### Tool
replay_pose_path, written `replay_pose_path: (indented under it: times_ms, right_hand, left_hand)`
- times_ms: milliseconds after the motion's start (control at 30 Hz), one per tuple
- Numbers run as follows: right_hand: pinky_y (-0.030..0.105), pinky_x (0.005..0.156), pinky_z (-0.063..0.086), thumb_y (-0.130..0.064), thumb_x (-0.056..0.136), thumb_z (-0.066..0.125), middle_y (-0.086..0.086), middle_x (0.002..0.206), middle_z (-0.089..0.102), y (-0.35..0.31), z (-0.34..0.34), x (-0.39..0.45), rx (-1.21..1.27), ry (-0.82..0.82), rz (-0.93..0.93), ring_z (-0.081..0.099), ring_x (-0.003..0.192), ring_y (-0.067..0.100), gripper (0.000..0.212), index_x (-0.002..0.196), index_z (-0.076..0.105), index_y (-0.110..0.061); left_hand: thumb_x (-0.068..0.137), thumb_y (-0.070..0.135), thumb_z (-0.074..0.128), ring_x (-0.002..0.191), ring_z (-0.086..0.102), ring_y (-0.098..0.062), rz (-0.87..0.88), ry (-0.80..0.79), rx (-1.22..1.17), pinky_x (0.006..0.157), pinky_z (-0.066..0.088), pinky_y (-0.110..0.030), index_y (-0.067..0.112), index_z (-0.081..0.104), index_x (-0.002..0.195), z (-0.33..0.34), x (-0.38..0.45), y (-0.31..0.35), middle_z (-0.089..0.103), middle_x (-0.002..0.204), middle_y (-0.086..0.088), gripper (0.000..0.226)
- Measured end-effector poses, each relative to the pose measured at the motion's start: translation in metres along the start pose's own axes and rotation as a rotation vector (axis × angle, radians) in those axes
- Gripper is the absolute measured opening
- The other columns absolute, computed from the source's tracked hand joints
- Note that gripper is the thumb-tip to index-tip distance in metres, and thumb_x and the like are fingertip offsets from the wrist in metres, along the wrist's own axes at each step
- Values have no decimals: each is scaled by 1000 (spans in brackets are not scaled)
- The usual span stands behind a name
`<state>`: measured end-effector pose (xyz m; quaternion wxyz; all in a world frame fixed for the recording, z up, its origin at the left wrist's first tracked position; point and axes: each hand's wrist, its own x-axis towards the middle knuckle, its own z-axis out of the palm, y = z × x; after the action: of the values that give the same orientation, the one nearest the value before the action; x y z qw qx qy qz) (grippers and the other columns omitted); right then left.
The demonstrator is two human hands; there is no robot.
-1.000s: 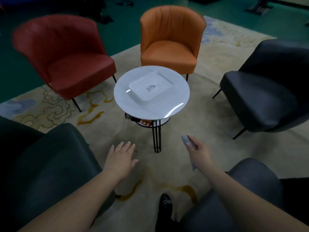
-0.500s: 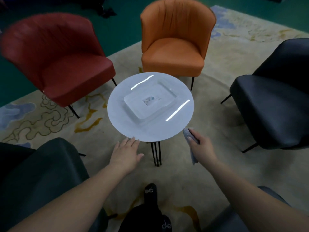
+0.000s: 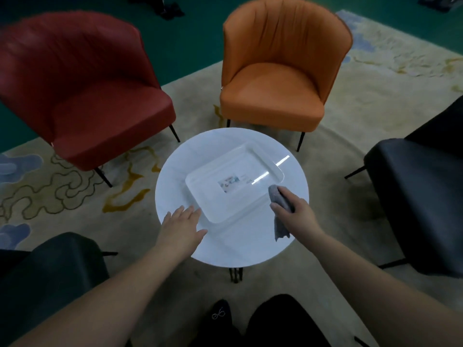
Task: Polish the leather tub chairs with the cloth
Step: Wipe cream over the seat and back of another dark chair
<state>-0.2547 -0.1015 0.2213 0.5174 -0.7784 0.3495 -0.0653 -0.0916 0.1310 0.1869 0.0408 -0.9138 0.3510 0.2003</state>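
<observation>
A red leather tub chair [image 3: 82, 96] stands at the far left and an orange one [image 3: 278, 78] at the far middle. A black chair [image 3: 421, 196] is on the right, and another dark chair [image 3: 50, 279] is at the near left. My right hand [image 3: 295, 216] grips a grey cloth [image 3: 279, 211] above the right side of the round white table [image 3: 225, 251]; the cloth's tail hangs down. Over the table's near left part, my left hand [image 3: 181, 225] hovers with straight fingers, holding nothing.
A white rectangular tray [image 3: 215, 211] with a small picture label lies on the table. A beige patterned rug [image 3: 375, 83] covers the floor under the chairs, with green floor beyond. My black shoes [image 3: 218, 319] show at the bottom edge.
I have stepped closer to the table. Both hands have moved forward from over the rug to above the tabletop, the right still holding the cloth.
</observation>
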Motion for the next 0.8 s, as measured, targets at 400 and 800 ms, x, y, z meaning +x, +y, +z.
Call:
replay_pose_path:
  times_ms: [400, 800]
  right_hand:
    - [38, 60, 57, -28, 97, 51, 18, 85, 63, 9, 6, 175, -108, -379, 22, 66, 67, 28, 26, 122, 56, -31]
    - [13, 72, 48, -15, 82, 71, -7, 110, 45, 62, 64, 298, -163, -668, -121, 55, 94, 6, 60, 132, 49, -40]
  left_hand:
    - [95, 55, 38, 148, 8, -25, -309, 12, -147, 117, 8, -46, 28, 14, 152, 22, 105, 31, 11, 161, -2, 67]
    - [92, 53, 49, 147, -13, -22, -445, -135, -129, 116, -5, -45, 24, -2, 153, 100, 185, 57, -9, 161, -1, 85]
